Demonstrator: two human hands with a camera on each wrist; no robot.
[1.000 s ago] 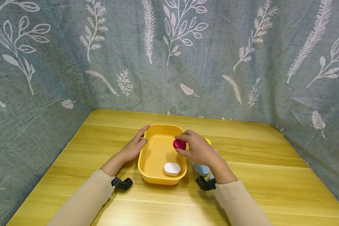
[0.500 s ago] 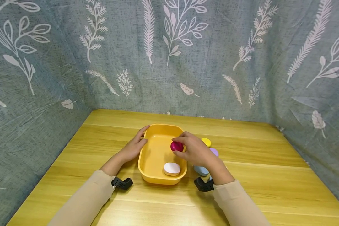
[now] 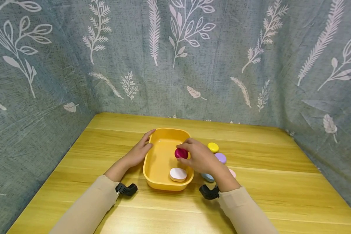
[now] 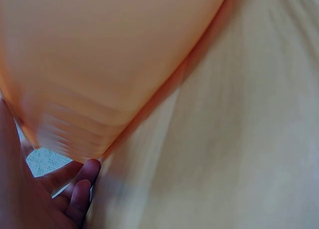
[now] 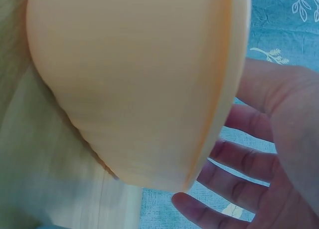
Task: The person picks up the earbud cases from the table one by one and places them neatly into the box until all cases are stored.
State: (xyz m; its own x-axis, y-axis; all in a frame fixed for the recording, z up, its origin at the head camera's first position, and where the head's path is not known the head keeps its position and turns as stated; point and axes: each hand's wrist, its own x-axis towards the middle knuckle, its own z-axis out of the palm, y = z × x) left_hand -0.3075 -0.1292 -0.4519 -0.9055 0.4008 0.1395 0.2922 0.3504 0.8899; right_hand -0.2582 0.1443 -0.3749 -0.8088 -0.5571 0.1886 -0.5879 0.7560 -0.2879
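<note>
My right hand (image 3: 203, 157) pinches a small glossy magenta round piece (image 3: 180, 153) between thumb and fingers, over the right side of a yellow rectangular bin (image 3: 158, 186). A white oval piece (image 3: 178, 174) lies in the bin's near right corner. At the bin's left side, my left hand (image 3: 136, 154) rests with its fingers against the outer wall. The left wrist view shows those fingertips (image 4: 90, 168) close to the bin's lower edge. In the right wrist view, the bin's wall hides the magenta piece, and the right fingers (image 5: 244, 159) reach behind the rim.
Right of the bin, small pieces lie on the wooden table (image 3: 266, 195): a yellow round one (image 3: 213, 147), a purple one (image 3: 220, 158), a pink one (image 3: 232, 173) and a light blue one (image 3: 208, 177), partly behind the right forearm. A leaf-patterned curtain (image 3: 175, 65) stands behind.
My right hand has moved left and slightly toward me with the magenta piece, farther over the bin. More of the yellow, purple and pink pieces now shows. My left hand stays in place.
</note>
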